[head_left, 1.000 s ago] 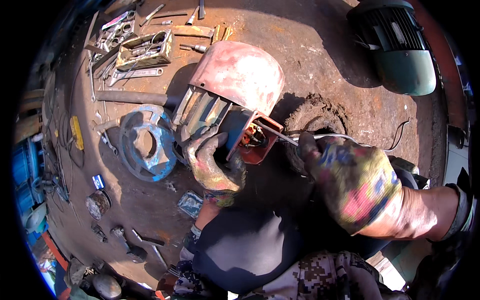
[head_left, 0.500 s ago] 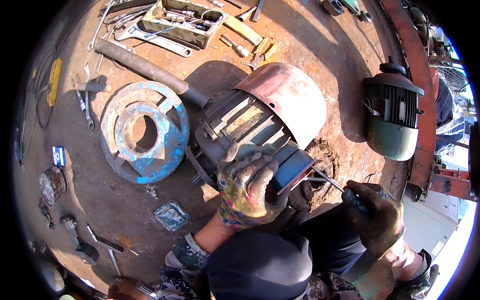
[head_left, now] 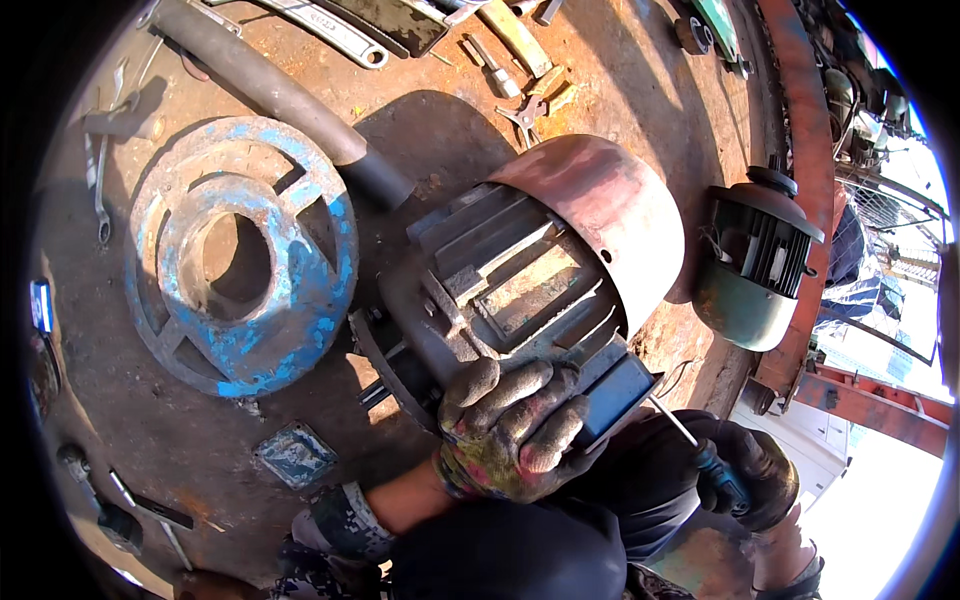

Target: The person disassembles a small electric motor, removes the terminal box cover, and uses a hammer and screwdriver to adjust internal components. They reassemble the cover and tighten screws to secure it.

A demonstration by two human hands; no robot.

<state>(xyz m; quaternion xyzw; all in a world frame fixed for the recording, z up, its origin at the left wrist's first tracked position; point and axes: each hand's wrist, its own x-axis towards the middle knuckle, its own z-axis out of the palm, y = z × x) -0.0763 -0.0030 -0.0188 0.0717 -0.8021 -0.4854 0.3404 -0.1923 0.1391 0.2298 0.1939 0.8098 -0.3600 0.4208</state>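
A finned electric motor with a bare reddish metal cover lies on its side in front of me. My left hand, in a stained patterned work glove, grips the motor's near side with bent fingers. Beside those fingers a blue terminal box juts from the motor. My right hand, also gloved, is closed round the blue-green handle of a screwdriver. Its thin shaft reaches up and left to the box's open edge; the exact contact of the tip is hard to make out.
Left of the motor lies a blue-flaked metal ring, with a thick pipe behind it. A small square cover plate lies nearer me. A puller lies beyond the motor; a second, green motor stands at right.
My view has moved closer, so the motor and ring look larger. The screwdriver is still at the terminal box, its shaft now slanting more steeply, with my right hand lower. My left hand keeps its grip.
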